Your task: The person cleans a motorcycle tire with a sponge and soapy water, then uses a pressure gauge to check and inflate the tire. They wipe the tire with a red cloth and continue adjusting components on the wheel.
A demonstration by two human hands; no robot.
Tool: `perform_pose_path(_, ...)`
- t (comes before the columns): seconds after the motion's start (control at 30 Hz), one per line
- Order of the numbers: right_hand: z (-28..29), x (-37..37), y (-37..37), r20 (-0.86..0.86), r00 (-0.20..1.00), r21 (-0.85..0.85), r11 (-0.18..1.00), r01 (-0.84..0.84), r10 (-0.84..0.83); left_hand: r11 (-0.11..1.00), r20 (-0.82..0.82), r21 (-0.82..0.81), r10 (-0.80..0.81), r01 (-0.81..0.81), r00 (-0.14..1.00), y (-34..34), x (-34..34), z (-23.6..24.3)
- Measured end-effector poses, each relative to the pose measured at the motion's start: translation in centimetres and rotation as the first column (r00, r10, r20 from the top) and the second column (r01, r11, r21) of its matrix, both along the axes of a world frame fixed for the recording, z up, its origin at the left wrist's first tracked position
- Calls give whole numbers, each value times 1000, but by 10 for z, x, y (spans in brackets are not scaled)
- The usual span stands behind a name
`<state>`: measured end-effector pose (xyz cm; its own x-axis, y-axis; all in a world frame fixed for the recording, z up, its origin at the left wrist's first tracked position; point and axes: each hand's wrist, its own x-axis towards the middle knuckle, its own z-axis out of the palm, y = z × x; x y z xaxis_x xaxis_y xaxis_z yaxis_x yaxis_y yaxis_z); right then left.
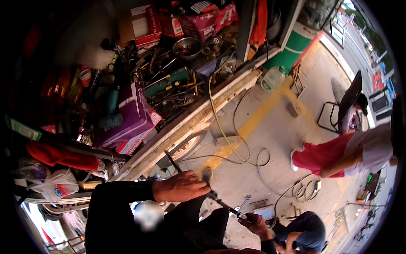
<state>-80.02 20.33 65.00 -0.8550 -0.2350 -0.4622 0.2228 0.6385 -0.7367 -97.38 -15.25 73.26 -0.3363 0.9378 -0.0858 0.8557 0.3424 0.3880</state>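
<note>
My left hand [181,186], in a black sleeve, is closed around a dark bar [172,161] whose end sticks out past the thumb side. From beyond its fingertips a jointed dark metal rod tool [224,204] slants down to the right. My right hand [256,225] is closed on the shiny metal far end of that rod. Whether the bar and the rod are one piece is hidden by my left hand. A wrench [244,200] lies on the floor just beyond the rod.
A wooden-edged bench [186,129] at the left bears hand tools, a metal bowl [187,47] and a purple box [122,122]. A hose [220,122] trails from it across the floor. One person [302,233] crouches at lower right; another in red shorts [315,157] stands at right.
</note>
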Motion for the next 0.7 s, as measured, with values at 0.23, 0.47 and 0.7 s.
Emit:
perform_pose_path(0.23,59,-162,-36,18,997,-202,977,75,-73,965,-723,58,218,-257,656,-12,-158,111)
perform_pose_path(0.47,125,-405,-111,-811,585,224,913,341,-20,517,-265,520,855,-680,447,-67,-174,97)
perform_pose_path(0.7,162,-646,-143,-976,212,132,915,382,53,198,47,-102,980,-975,194,-36,-6,-88)
